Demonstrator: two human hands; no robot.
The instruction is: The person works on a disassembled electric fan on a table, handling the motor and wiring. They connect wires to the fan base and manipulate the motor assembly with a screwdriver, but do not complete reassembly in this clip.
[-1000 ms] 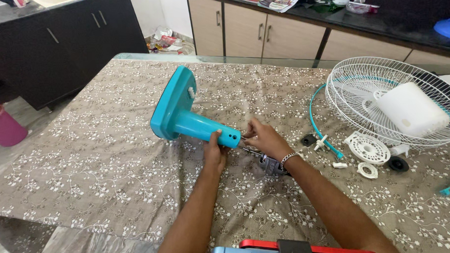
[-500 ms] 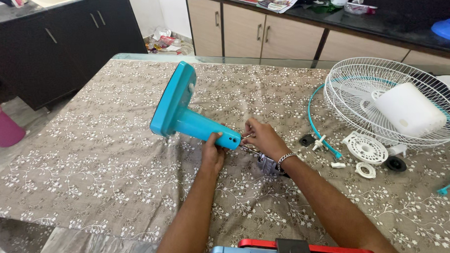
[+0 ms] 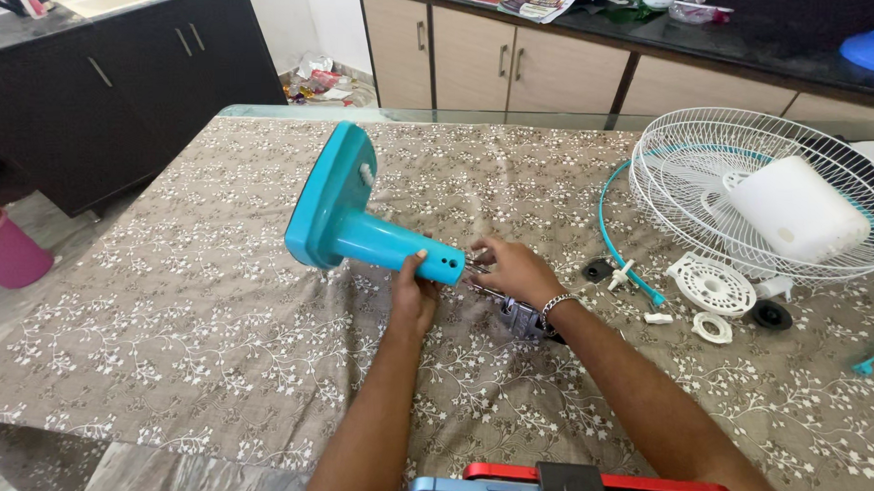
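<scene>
A turquoise fan stand [image 3: 359, 224] lies on its side on the table, its flat base lifted to the left and its tube pointing right. My left hand [image 3: 413, 297] grips the tube near its open end. At that open end my right hand [image 3: 515, 270] pinches a small metal part, with a metal bracket [image 3: 520, 320] under the wrist. I cannot make out the part's shape.
A floral cloth [image 3: 169, 323] covers the table. At the right lie a white wire fan guard [image 3: 745, 181] with a white motor housing [image 3: 794, 209], a turquoise rim ring [image 3: 616, 244] and small white and black fittings [image 3: 711, 284]. A pink cup [image 3: 6, 251] stands off the left edge.
The hands and stand have stayed almost in place. My right hand's fingers have shifted slightly at the tube's open end.
</scene>
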